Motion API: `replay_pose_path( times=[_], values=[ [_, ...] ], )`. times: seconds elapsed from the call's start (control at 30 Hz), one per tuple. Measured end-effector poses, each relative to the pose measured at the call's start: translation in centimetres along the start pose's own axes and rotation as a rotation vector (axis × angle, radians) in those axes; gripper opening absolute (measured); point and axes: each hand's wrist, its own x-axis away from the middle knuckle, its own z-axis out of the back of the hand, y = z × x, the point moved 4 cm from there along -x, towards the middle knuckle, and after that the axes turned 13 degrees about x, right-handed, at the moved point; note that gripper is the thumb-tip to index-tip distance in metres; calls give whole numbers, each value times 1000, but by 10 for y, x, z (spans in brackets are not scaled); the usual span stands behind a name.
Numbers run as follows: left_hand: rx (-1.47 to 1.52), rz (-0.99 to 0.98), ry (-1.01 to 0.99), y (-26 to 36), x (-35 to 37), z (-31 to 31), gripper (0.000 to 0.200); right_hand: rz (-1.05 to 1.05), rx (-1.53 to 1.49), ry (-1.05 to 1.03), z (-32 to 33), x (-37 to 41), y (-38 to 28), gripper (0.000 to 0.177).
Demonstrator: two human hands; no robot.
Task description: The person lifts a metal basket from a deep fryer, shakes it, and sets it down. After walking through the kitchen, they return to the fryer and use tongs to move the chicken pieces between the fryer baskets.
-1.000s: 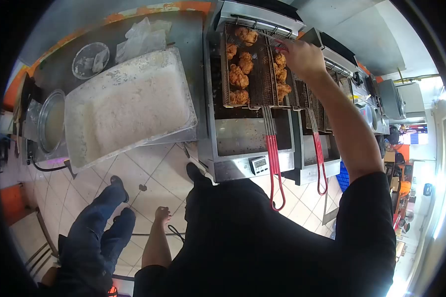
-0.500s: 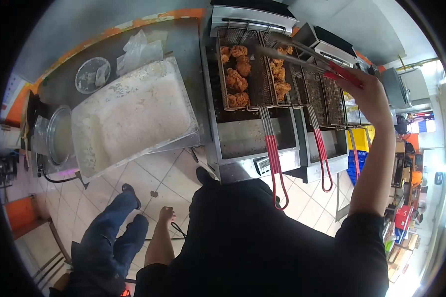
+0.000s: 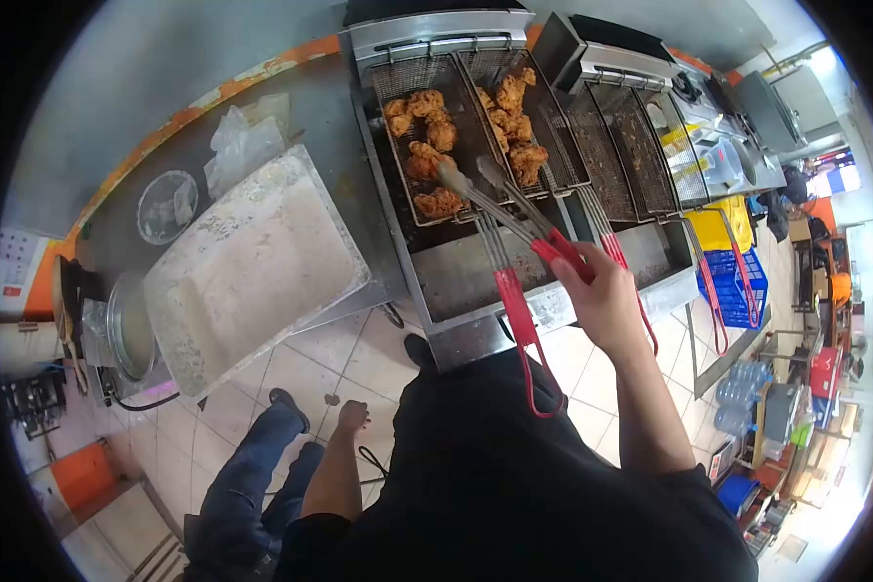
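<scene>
My right hand (image 3: 601, 296) is closed round the red grips of a pair of metal tongs (image 3: 522, 218). The tongs' jaws are apart, with no food visibly held between them, over the near ends of two wire fryer baskets. Pieces of fried chicken (image 3: 424, 163) lie in the left basket (image 3: 441, 73); one jaw overlaps a piece there. More fried chicken (image 3: 514, 121) is in the basket beside it (image 3: 565, 145). Low at my side hangs my left hand (image 3: 355, 417), its fingers curled and nothing visible in it.
Left of the fryer stands a large tray of flour (image 3: 262, 262), with a plastic bag (image 3: 245, 147) and a round tub (image 3: 167, 206) behind. Red basket handles (image 3: 529, 339) jut toward me. Another person's legs (image 3: 252, 456) are at lower left. A blue crate (image 3: 734, 286) stands to the right.
My right hand has brought the tongs from the far right down and left, over the chicken baskets. Some chicken in the second basket sits differently. The whole view has shifted.
</scene>
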Motion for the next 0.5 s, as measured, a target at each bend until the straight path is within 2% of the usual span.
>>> replay_pose_path(
  times=[0.03, 0.07, 0.13, 0.17, 0.2, 0.3, 0.33, 0.37, 0.43, 0.47, 0.5],
  values=[
    [-20, -14, -21, 7, 5, -2, 21, -11, -3, -2, 0, -4, 1, 38],
    [-37, -68, -154, 0, -9, 1, 19, -34, -115, -14, -1, -9, 2, 41],
    [18, -24, -112, 10, 1, -7, 18, -7, -354, -27, -10, -13, 0, 53],
    [82, 14, -68, 12, 9, -8, 18, -43, -437, -183, -9, -12, -3, 55],
    [269, 71, -115, 3, 5, -7, 18, -4, -546, -183, -7, -8, -11, 54],
    [146, 31, -123, -12, -17, -14, 20, 80, -716, -196, -6, -2, -15, 49],
    [284, 67, -275, -17, -22, -13, 21, 130, -767, -197, -4, 1, -12, 45],
    [287, 80, -266, -33, -21, -15, 21, 124, -772, -212, -4, 4, -6, 45],
    [253, -16, -54, -5, 31, -32, 17, 217, -757, -315, -5, 11, 3, 37],
    [218, -48, 64, 3, 51, -44, 9, 227, -719, -323, -5, 17, 9, 29],
    [230, -37, 80, -3, 55, -51, 9, 234, -725, -344, -5, 24, 16, 29]
  ],
)
